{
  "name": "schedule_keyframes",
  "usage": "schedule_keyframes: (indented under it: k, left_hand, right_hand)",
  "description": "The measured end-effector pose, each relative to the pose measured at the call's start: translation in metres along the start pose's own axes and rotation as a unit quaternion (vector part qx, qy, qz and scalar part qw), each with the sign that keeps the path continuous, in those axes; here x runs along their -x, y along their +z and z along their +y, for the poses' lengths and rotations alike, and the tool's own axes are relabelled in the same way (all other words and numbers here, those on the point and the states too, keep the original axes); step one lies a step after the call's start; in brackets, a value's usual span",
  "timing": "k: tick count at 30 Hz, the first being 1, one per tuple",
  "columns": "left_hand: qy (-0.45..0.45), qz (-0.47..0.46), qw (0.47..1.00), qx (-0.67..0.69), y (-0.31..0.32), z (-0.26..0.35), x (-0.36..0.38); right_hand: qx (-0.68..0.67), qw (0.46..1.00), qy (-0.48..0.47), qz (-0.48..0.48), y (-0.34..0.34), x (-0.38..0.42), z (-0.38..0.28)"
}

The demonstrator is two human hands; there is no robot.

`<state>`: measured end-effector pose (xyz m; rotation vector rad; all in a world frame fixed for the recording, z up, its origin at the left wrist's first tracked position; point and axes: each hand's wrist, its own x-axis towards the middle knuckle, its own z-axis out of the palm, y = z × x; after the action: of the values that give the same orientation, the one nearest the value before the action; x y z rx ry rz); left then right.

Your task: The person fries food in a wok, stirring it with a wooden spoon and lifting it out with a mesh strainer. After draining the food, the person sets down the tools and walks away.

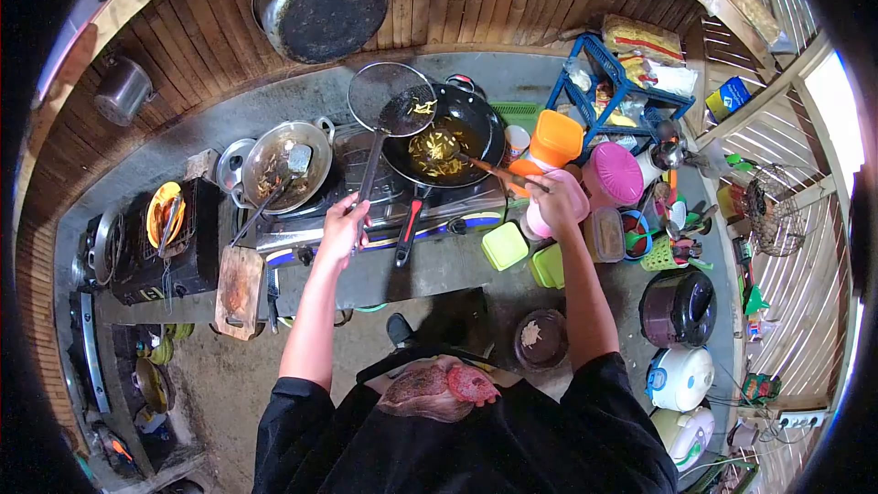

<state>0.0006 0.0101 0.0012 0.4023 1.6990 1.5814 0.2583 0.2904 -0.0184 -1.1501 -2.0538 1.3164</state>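
A skimmer [391, 99] is gripped by its long handle in the left hand [345, 224], fingers closed round it; its mesh bowl is held tilted over the left rim of the wok [446, 135], with a few yellow strips caught in it. Chopsticks [498, 174] are clamped in the right hand [549, 206], their tips reaching into the wok among yellow strips in dark oil. The wok is seated on a stove [366, 220] on the grey tabletop [585, 284]. Left of it, a steel pan [279, 163] with a spatula is seen. A pink tub [613, 174] and green boxes [506, 245] are set near the right hand.
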Motion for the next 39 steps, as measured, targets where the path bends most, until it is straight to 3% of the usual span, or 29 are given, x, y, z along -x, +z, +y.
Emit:
schedule_keyframes:
  k: [9,11,14,17,21,28,33,39]
  left_hand:
    - [-0.008,-0.016,1.0,-0.012,0.002,-0.001,0.0]
    - [-0.008,-0.019,1.0,-0.009,0.005,-0.002,0.001]
    - [-0.013,-0.026,1.0,-0.004,0.009,-0.002,0.002]
    - [-0.019,-0.036,0.999,0.01,0.012,0.001,0.006]
    - [-0.025,-0.043,0.999,0.003,0.01,0.002,0.007]
    - [-0.023,-0.044,0.999,0.014,0.009,0.003,0.009]
    - [-0.026,-0.037,0.999,0.012,0.011,0.003,0.01]
    - [-0.021,-0.039,0.999,0.016,0.009,0.0,0.007]
  right_hand:
    - [0.067,0.985,-0.083,0.137,-0.018,0.003,-0.035]
    - [0.162,0.956,-0.169,0.174,-0.013,0.001,-0.034]
    - [0.212,0.945,-0.208,0.139,-0.003,0.023,-0.072]
    - [0.271,0.907,-0.292,0.136,0.003,0.019,-0.06]
    - [0.309,0.871,-0.335,0.181,0.006,0.02,-0.061]
    - [0.338,0.87,-0.325,0.152,0.007,0.026,-0.062]
    - [0.309,0.855,-0.37,0.191,0.012,0.024,-0.051]
    - [0.3,0.87,-0.344,0.188,0.011,0.03,-0.049]
